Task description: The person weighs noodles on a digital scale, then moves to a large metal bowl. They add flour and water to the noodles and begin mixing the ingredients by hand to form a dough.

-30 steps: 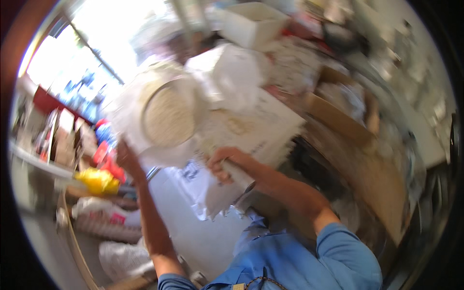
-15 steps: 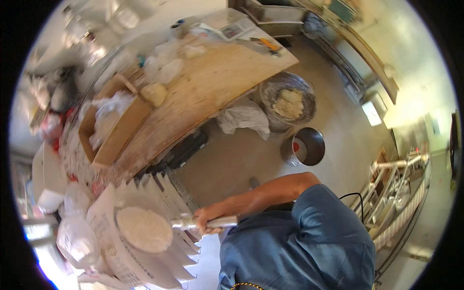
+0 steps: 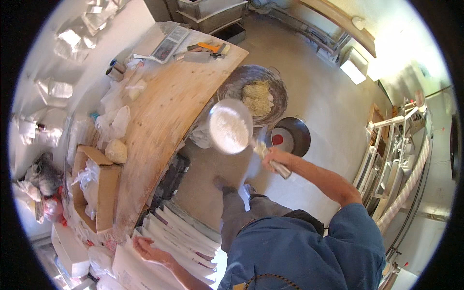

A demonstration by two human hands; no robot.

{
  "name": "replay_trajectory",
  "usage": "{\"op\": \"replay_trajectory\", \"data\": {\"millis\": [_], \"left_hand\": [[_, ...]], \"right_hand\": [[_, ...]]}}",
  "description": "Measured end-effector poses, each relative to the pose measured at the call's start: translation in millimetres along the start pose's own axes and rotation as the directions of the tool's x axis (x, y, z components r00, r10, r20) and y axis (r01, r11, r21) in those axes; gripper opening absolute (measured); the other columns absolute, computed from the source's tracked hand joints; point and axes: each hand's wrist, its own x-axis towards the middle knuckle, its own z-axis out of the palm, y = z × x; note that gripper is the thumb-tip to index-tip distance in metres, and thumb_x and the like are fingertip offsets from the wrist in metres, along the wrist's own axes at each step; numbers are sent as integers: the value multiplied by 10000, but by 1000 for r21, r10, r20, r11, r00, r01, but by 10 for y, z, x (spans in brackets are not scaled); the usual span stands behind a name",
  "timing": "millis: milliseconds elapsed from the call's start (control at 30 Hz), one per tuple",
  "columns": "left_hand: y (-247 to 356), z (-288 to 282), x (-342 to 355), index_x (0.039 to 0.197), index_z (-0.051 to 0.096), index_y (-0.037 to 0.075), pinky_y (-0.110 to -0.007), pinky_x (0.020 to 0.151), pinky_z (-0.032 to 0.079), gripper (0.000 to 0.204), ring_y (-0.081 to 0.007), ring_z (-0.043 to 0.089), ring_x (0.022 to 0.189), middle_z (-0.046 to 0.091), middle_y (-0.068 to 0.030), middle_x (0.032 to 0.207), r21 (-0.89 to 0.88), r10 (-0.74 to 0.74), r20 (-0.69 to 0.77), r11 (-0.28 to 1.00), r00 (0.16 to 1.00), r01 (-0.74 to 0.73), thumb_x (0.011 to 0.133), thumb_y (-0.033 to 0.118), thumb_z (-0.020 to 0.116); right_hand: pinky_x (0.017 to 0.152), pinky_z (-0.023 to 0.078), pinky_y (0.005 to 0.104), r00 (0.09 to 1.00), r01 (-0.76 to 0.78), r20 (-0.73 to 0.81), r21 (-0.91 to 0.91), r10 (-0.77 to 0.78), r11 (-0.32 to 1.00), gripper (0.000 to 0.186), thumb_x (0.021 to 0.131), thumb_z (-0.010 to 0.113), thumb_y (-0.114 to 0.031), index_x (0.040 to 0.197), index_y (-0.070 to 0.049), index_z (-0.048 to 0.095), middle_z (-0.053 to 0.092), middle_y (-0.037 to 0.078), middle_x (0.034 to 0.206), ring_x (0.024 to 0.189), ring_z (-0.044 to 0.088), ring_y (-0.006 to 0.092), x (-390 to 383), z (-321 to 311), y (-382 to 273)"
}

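My right hand (image 3: 273, 157) grips the handle of a metal scoop (image 3: 230, 126) full of pale powder, held out over the floor. Beyond the scoop sits a wide, dusty metal basin (image 3: 279, 88) with a pale yellowish mass (image 3: 257, 96) inside. Right of it is a steel pot (image 3: 299, 140) with red at its bottom. My left hand (image 3: 144, 247) is at the lower left, fingers spread, over stacked white paper sacks (image 3: 171, 227); whether it touches them I cannot tell.
A wooden worktable (image 3: 159, 106) on the left bears a cardboard box (image 3: 94, 193), plastic bags, a scale (image 3: 169, 43) and orange-handled tools. Metal trays (image 3: 209, 19) stand at the back, a white rack (image 3: 389, 159) at the right. My feet are on the floor below the scoop.
The view has swung rightward from the sacks to the table and basin. My right hand has moved the filled scoop from over the sacks toward the basin. My left hand has reappeared low at left.
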Motion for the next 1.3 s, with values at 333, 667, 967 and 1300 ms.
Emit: {"op": "replay_trajectory", "data": {"millis": [333, 667, 967, 1300], "left_hand": [[-176, 2022, 273, 1183, 629, 7, -273, 628, 445, 203, -103, 531, 727, 590, -21, 856, -42, -202, 520, 964, 830, 261, 1082, 156, 534], [-163, 3522, 828, 1246, 662, 2, -267, 717, 525, 235, -103, 621, 801, 665, -36, 954, 188, -315, 839, 934, 445, 305, 1053, 104, 576], [157, 4383, 689, 1250, 660, 19, -267, 752, 528, 237, -103, 635, 826, 678, -40, 997, 241, -300, 932, 931, 202, 273, 1055, 138, 599], [165, 4438, 10, 1224, 660, 35, -258, 690, 510, 228, -92, 649, 779, 695, -18, 937, 284, -329, 939, 907, 100, 312, 1038, 158, 615]], "right_hand": [[386, 382, 392, 796, 47, -599, -84, -89, 995, 215, 827, 766, -132, 700, 1, 654, 575, 101, 560, 433, 544, 202, 2955, -1338, -590], [450, 486, 396, 850, 225, -519, 507, 86, 832, 156, 904, 673, -190, 826, -60, 632, 615, 75, 669, 531, 612, 220, 2975, -1851, 181], [427, 459, 335, 915, 251, -398, 699, 72, 670, 180, 876, 650, -150, 970, -93, 508, 500, 18, 657, 494, 530, 159, 1787, -1513, 594], [414, 454, 344, 900, 145, -407, 613, 153, 776, 208, 854, 666, -147, 1004, -86, 535, 569, 49, 674, 477, 549, 174, 1091, -1795, 559]]}}
